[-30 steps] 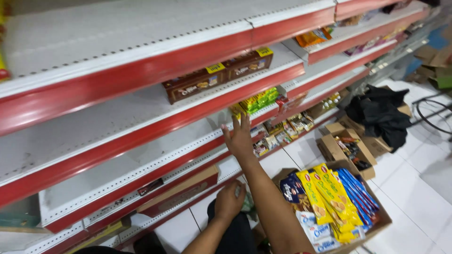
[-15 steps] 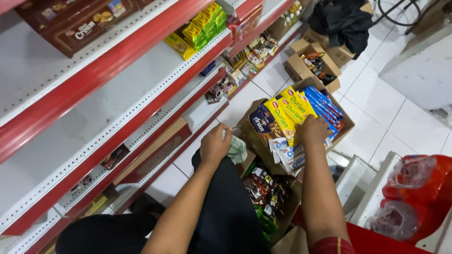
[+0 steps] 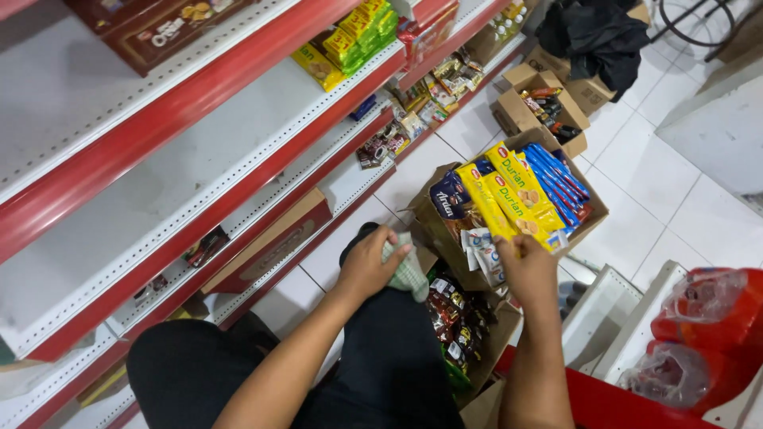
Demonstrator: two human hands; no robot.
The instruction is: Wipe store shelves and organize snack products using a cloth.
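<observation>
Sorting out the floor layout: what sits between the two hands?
In the head view, between the left hand, which grips a green cloth, and the right hand at the yellow packs, lie white snack packets in the box.

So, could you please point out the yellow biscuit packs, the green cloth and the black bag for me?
yellow biscuit packs [image 3: 515, 191], head view, on the face of a middle pack.
green cloth [image 3: 408, 274], head view, on the fold below the left hand [image 3: 367, 266].
black bag [image 3: 592, 36], head view, on its crumpled top.
</observation>
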